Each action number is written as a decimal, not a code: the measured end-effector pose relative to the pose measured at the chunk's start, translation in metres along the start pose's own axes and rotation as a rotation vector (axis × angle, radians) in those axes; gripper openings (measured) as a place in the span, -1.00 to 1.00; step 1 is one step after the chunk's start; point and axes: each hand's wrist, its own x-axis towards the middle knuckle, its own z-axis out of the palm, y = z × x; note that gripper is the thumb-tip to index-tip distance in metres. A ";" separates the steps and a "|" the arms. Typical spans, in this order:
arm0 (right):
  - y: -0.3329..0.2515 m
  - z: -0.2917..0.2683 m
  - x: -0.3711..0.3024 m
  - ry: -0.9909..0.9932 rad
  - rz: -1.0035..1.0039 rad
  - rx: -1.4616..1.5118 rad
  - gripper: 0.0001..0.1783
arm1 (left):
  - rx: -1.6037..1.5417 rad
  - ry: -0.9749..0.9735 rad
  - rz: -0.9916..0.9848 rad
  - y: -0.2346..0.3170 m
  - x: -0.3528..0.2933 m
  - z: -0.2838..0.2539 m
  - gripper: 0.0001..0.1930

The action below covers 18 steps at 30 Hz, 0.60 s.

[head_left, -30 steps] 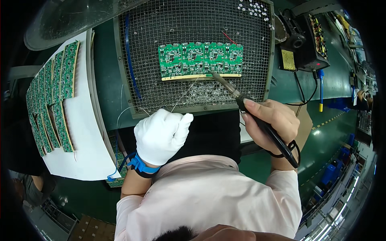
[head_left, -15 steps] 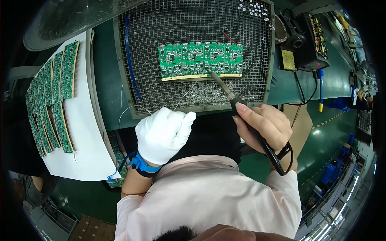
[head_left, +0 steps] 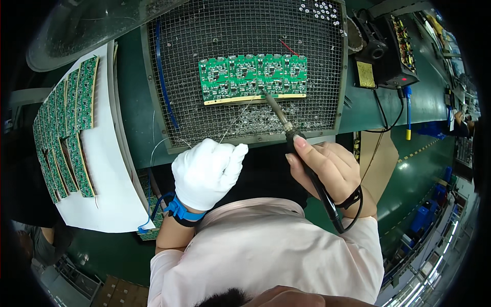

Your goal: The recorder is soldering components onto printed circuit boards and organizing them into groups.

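A green circuit board panel point(head_left: 243, 77) with a pale lower edge lies on a dark wire-mesh tray point(head_left: 189, 38). My left hand point(head_left: 207, 169), in a white glove with a blue wrist strap point(head_left: 183, 211), is closed in front of the tray. From its fingers a thin solder wire point(head_left: 237, 121) runs up to the board's lower edge, and its tail loops off to the left. Bare, my right hand point(head_left: 330, 169) grips a soldering iron point(head_left: 314, 181) by its black handle. The iron's tip rests at or just above the board's lower edge, by the wire's end; contact is too small to tell.
White sheets point(head_left: 110, 179) at the left carry several more circuit boards point(head_left: 82, 97). A black soldering station point(head_left: 396, 61) with a yellow sponge point(head_left: 366, 75) stands at the right. Small white round pieces point(head_left: 321, 10) and a red wire point(head_left: 290, 47) lie on the mesh.
My right hand and the iron's handle have shifted left and slightly down, so the iron stands steeper. Its tip stays near the board's lower edge. My left hand has barely moved.
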 end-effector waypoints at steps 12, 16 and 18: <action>0.030 -0.018 -0.022 0.509 0.541 -0.042 -0.71 | -0.017 -0.021 0.005 0.001 0.000 -0.003 -0.78; 0.060 -0.025 -0.024 0.333 0.799 0.027 -0.68 | -0.059 -0.078 -0.037 0.003 0.001 -0.008 -0.85; 0.064 -0.026 -0.026 0.228 0.808 0.109 -0.65 | -0.096 -0.093 -0.068 0.003 0.000 -0.009 -0.85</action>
